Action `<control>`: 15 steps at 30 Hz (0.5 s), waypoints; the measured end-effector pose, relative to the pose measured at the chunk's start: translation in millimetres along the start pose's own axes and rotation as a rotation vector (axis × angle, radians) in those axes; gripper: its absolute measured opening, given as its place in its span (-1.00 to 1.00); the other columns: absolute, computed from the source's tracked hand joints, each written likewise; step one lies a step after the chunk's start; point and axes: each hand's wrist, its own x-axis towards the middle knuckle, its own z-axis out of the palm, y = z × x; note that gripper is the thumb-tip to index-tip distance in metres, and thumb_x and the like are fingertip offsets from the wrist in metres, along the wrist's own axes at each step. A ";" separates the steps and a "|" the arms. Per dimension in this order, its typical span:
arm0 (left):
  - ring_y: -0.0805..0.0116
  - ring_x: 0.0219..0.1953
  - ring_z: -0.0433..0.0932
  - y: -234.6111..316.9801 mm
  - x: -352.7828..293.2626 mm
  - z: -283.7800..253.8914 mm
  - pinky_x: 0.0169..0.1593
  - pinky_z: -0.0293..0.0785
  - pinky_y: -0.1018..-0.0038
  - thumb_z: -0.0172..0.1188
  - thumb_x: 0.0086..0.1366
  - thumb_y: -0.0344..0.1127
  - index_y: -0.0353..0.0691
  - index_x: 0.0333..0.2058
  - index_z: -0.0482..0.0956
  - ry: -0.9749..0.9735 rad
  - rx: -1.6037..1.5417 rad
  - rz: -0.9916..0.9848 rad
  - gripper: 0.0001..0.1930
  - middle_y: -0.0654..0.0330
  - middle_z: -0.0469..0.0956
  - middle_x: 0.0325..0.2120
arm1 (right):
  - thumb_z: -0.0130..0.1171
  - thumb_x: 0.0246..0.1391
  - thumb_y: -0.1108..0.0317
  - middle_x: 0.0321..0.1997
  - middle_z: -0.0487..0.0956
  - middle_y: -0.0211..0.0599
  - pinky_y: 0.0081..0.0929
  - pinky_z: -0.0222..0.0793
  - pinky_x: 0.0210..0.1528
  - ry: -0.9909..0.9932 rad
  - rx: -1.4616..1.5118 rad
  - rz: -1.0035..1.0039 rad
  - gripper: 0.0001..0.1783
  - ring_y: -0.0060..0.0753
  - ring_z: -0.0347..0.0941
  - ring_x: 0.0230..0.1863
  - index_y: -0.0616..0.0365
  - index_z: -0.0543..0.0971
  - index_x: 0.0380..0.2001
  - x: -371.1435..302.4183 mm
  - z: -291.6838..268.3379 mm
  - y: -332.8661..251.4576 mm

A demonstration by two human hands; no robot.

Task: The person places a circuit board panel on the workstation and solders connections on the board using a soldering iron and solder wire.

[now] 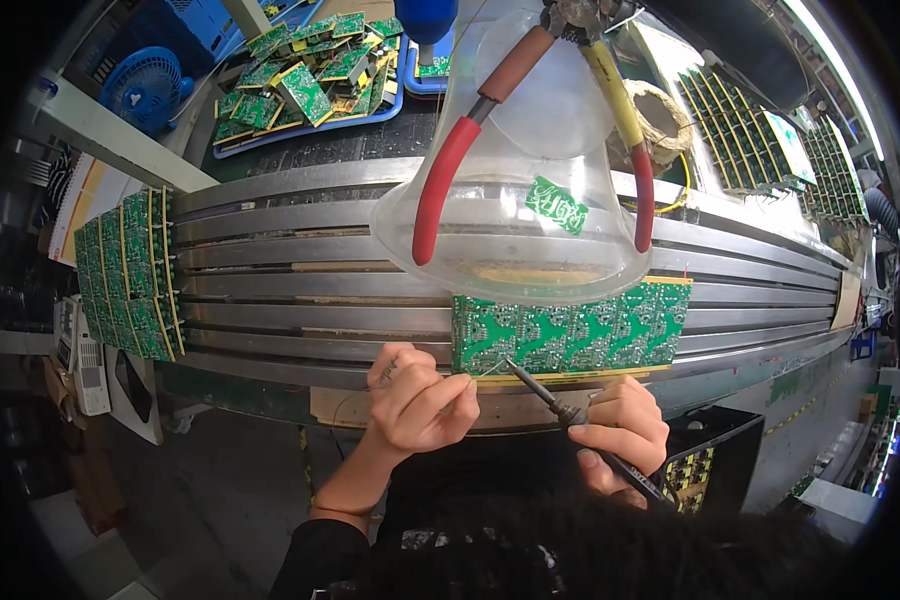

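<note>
A green circuit board panel [590, 335] lies on the metal rails in front of me, its repeated sections side by side. My right hand [625, 430] is closed around the black handle of a soldering iron [540, 390]. The iron's tip points up and left, at the panel's near edge by its left part. Pinched between the thumb and finger of my left hand [420, 400] is a thin solder wire [490, 370], whose end meets the board close to the iron tip. Whether the tip touches the board I cannot tell.
A clear funnel-shaped hood [510, 230] hangs over the panel's far side, with red- and yellow-handled pliers [445, 190] before it. Stacked panels stand on the rails at left [125, 275]. A blue tray [315, 140] of loose boards sits behind; more panels [745, 130] stand far right.
</note>
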 end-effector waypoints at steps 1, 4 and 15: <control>0.38 -0.53 0.32 0.2 -0.4 -0.2 -0.27 0.39 0.39 0.32 -0.02 -0.53 -0.18 -0.40 0.66 0.003 0.003 -0.002 -0.84 0.36 0.38 -0.54 | 0.29 -0.03 0.24 -0.52 0.57 -0.35 -0.40 0.32 -0.36 -0.031 -0.026 -0.008 -0.81 -0.38 0.38 -0.54 0.12 0.73 -0.44 1.6 -1.4 -1.9; 0.38 -0.53 0.32 0.0 -0.9 -1.0 -0.27 0.39 0.39 0.32 -0.02 -0.53 -0.17 -0.40 0.66 0.019 -0.009 -0.008 -0.84 0.36 0.38 -0.54 | 0.30 -0.03 0.24 -0.52 0.57 -0.36 -0.40 0.31 -0.36 -0.047 -0.064 -0.030 -0.81 -0.39 0.39 -0.54 0.11 0.74 -0.43 3.5 -3.2 -7.2; 0.38 -0.52 0.34 0.8 -0.7 0.1 -0.25 0.40 0.38 0.33 -0.03 -0.53 -0.16 -0.41 0.65 -0.001 0.002 -0.002 -0.84 0.35 0.38 -0.54 | 0.31 -0.04 0.24 -0.50 0.58 -0.38 -0.40 0.29 -0.37 0.008 -0.067 -0.027 -0.81 -0.40 0.39 -0.53 0.10 0.74 -0.41 -7.1 -1.1 -5.4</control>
